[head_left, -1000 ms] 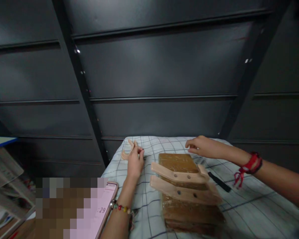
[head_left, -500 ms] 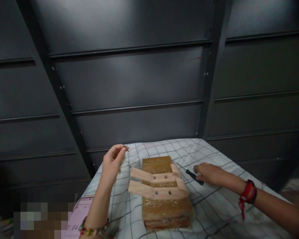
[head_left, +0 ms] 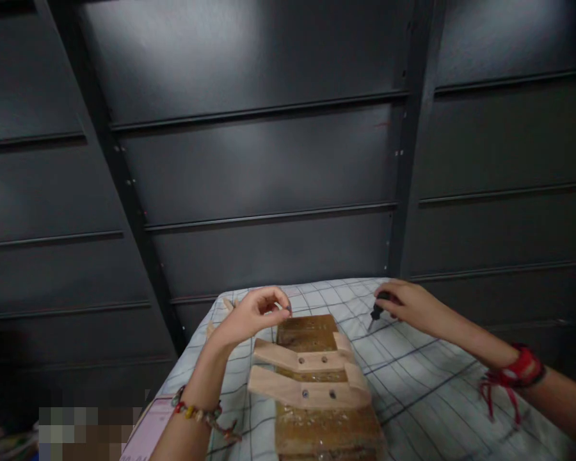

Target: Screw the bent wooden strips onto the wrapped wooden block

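My left hand [head_left: 264, 312] is closed in a pinch just beyond the far left corner of a brown tape-wrapped block [head_left: 312, 419]. A small dark metal piece that looks like a screw [head_left: 288, 310] shows at its fingertips. My right hand [head_left: 406, 303] grips a screwdriver [head_left: 378, 307] by its black handle, with the shaft pointing down towards the cloth, right of the block. Across the block lie two pale wooden pieces, a rear one [head_left: 288, 356] and a front one [head_left: 283, 386]. Each bears two dark round screw heads or holes and has a raised right end.
A white checked cloth [head_left: 413, 384] covers the surface under the block. More pale wooden bits [head_left: 210, 329] lie behind my left wrist. A pink item [head_left: 148, 429] is at the near left edge. Dark metal panels [head_left: 269, 160] rise behind.
My left hand has moved right and nearer to the block. The screwdriver, which lay on the cloth under my right hand, is now lifted and upright-tilted in it. The view has tipped slightly up.
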